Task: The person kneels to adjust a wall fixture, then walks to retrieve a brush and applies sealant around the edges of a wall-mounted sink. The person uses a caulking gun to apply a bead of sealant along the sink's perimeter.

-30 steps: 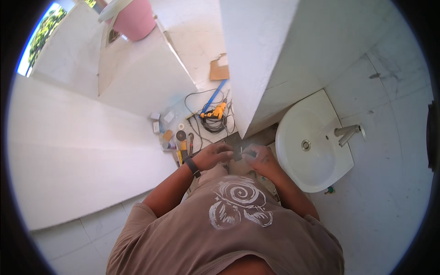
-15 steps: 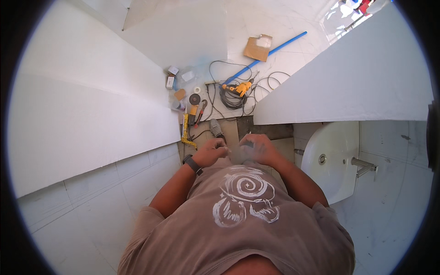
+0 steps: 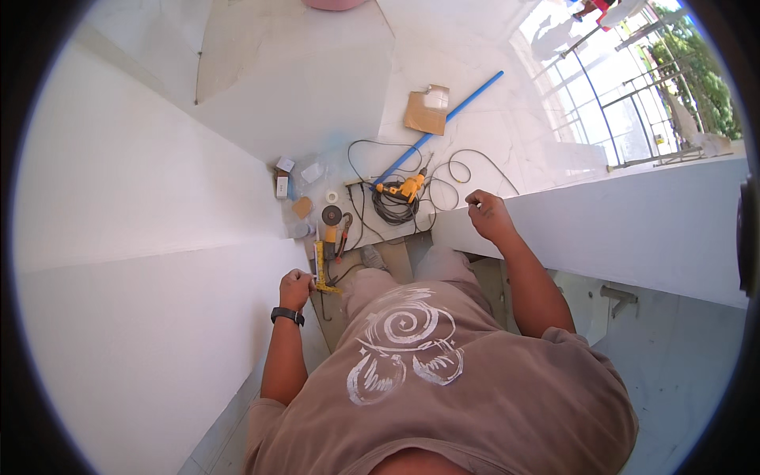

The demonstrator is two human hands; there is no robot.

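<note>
My left hand point(image 3: 296, 290), a dark watch on its wrist, hangs low with the fingers curled in. It is nearest to a yellow caulking gun point(image 3: 320, 267), whose handle end lies just to its right; I cannot tell if they touch. My right hand point(image 3: 491, 216) is raised over the white wall edge on the right, its fingers bent into a loose fist. No object shows in either hand. Beside the caulking gun lie an angle grinder point(image 3: 331, 226) and red-handled pliers point(image 3: 343, 236).
A yellow drill point(image 3: 404, 188) rests on a coiled black cable. Behind it lie a blue pipe point(image 3: 475, 95) and a piece of cardboard point(image 3: 423, 117). Small boxes point(image 3: 283, 182) stand by the left wall. A white washbasin point(image 3: 582, 305) is partly hidden behind the right wall point(image 3: 602, 214).
My hands have moved apart from in front of my body, the left one out to the left, the right one up and right. My view has shifted, showing more of the bright opening.
</note>
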